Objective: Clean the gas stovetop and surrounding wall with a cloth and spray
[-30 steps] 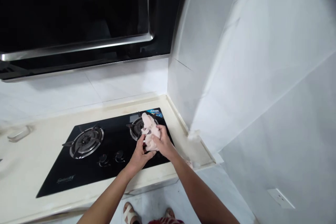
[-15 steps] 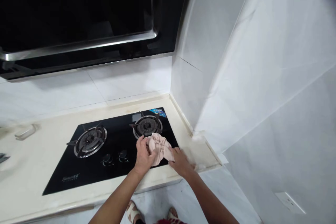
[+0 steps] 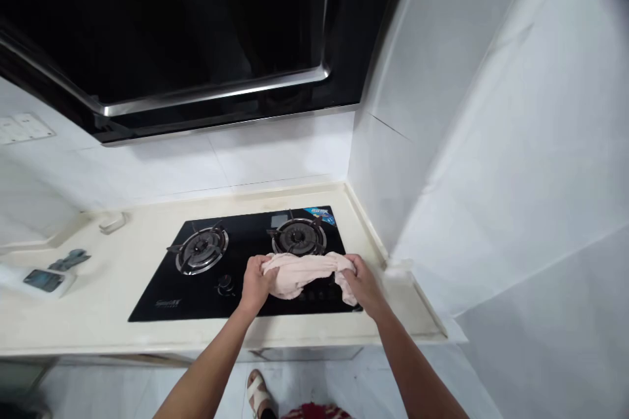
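A pale pink cloth (image 3: 299, 270) is stretched between my two hands over the front right part of the black gas hob (image 3: 191, 304). My left hand (image 3: 256, 283) grips its left end, fingers closed round the fabric. At the other end my right hand (image 3: 362, 285) holds a bunched corner, with a loose fold hanging below. Just behind the cloth is the right burner (image 3: 299, 236). The left burner (image 3: 202, 249) lies farther left, and a control knob (image 3: 225, 284) shows in front. The cloth hides part of the hob's front right area.
A black range hood (image 3: 221, 101) hangs low above the hob. On the cream counter (image 3: 113, 275) to the left are a white device with a screen (image 3: 44, 279), a grey-green item (image 3: 71, 259) and a small clear-white object (image 3: 113, 222). A wall (image 3: 403, 163) closes off the right side.
My hands have moved apart, and the bunched cloth is now drawn out lengthwise between them. The view has shifted left, bringing the white device and a wall socket into sight.
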Action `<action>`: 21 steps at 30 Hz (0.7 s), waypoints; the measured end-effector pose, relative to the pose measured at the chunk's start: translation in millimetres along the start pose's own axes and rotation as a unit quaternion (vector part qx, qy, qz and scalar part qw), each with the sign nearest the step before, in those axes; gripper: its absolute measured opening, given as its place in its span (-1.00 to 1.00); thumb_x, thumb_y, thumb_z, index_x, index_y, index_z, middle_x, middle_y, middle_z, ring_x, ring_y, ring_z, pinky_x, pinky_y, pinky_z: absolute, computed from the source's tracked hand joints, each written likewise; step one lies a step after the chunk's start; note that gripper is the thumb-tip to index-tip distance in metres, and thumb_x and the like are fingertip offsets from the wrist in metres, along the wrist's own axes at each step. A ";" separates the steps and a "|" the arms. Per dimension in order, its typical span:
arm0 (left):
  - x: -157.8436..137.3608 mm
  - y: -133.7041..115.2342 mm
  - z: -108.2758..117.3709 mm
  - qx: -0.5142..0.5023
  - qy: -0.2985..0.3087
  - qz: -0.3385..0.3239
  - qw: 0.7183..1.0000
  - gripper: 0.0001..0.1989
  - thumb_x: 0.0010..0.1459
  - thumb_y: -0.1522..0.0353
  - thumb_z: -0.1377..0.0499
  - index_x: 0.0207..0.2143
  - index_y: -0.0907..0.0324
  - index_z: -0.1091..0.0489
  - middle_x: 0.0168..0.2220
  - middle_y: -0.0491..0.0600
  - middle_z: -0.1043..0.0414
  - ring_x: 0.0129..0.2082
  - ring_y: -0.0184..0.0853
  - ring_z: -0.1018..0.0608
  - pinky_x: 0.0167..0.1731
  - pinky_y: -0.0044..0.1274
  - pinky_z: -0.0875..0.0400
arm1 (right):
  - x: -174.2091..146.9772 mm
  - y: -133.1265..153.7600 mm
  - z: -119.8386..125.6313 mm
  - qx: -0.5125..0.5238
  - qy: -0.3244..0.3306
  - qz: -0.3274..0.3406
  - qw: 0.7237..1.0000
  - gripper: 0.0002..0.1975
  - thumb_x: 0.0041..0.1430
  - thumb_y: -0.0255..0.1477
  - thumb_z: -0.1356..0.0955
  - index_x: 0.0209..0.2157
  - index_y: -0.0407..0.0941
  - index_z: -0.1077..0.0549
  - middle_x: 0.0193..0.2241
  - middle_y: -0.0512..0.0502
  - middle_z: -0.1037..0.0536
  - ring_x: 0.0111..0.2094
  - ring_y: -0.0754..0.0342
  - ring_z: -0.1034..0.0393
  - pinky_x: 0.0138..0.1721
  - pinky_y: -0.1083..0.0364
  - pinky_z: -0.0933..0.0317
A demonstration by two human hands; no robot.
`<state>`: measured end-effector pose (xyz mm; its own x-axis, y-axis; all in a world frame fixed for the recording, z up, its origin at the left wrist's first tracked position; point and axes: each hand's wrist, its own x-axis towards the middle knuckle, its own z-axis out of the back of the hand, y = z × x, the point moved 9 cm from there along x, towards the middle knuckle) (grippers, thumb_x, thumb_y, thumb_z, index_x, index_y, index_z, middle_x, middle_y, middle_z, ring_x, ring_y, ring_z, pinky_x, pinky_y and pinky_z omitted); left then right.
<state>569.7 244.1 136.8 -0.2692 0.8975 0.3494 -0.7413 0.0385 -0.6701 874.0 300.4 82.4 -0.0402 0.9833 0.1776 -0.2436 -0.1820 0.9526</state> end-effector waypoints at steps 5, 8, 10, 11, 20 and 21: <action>-1.3 -20.0 70.0 -0.061 -0.113 -0.019 0.992 -0.72 0.06 0.17 -0.25 -0.24 0.14 -0.44 -0.21 -0.02 -0.36 -0.15 -0.24 -0.47 -0.05 -0.39 -0.40 | 11.6 42.6 -9.9 0.125 0.052 0.033 0.990 -0.61 0.05 -0.21 -0.30 -0.09 -0.06 -0.36 -0.26 -0.02 -0.52 -0.38 0.09 -0.38 -0.39 0.17 -0.27; -6.4 -25.2 92.5 -0.037 -0.147 -0.056 0.987 -0.76 0.10 0.18 -0.22 -0.26 0.14 -0.47 -0.23 -0.02 -0.32 -0.19 -0.26 -0.45 -0.10 -0.40 -0.40 | 21.2 39.0 -7.9 0.071 0.050 0.042 0.995 -0.61 0.12 -0.17 -0.26 -0.07 -0.07 -0.37 -0.23 -0.05 -0.53 -0.30 0.05 -0.42 -0.30 0.13 -0.32; -10.8 -11.7 89.8 -0.050 -0.120 -0.045 0.990 -0.81 0.10 0.21 -0.20 -0.32 0.13 -0.46 -0.27 -0.04 -0.32 -0.24 -0.28 -0.43 -0.14 -0.42 -0.39 | 23.5 20.8 -2.1 -0.043 0.018 0.026 0.999 -0.63 0.13 -0.20 -0.21 -0.09 -0.07 -0.40 -0.21 -0.07 -0.53 -0.22 0.01 -0.43 -0.20 0.10 -0.32; -13.7 1.3 83.6 -0.071 -0.096 -0.019 0.993 -0.84 0.08 0.23 -0.21 -0.35 0.12 -0.45 -0.30 -0.06 -0.33 -0.26 -0.30 -0.42 -0.16 -0.44 -0.38 | 22.1 9.4 1.0 -0.101 0.001 0.014 0.995 -0.64 0.11 -0.24 -0.20 -0.13 -0.08 -0.42 -0.20 -0.10 -0.52 -0.18 -0.02 -0.43 -0.14 0.08 -0.31; -55.6 97.6 12.6 -0.236 0.053 0.195 0.951 -0.50 -0.13 0.05 -0.31 -0.22 0.16 -0.31 -0.62 -0.30 -0.14 -0.62 -0.47 -0.30 -0.58 -0.61 -0.17 | -13.5 -28.3 -36.2 -0.216 0.016 0.029 0.976 -0.63 0.10 -0.41 -0.21 -0.07 -0.11 -0.45 -0.05 -0.16 -0.47 -0.08 -0.03 -0.40 -0.03 0.05 -0.25; -59.4 100.5 7.1 -0.247 0.077 0.212 0.942 -0.48 -0.13 0.06 -0.31 -0.20 0.17 -0.29 -0.61 -0.30 -0.16 -0.65 -0.48 -0.29 -0.61 -0.62 -0.13 | -15.4 -21.6 -50.7 -0.225 0.040 0.060 0.972 -0.64 0.10 -0.42 -0.22 -0.08 -0.10 -0.46 -0.04 -0.13 -0.48 -0.05 -0.02 -0.38 0.02 0.05 -0.23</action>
<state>506.8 191.5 53.3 -0.3562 0.9299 -0.0920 -0.1997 -0.1719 -0.9646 830.7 289.5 46.6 -0.1648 0.9554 0.2449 -0.6302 -0.2930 0.7190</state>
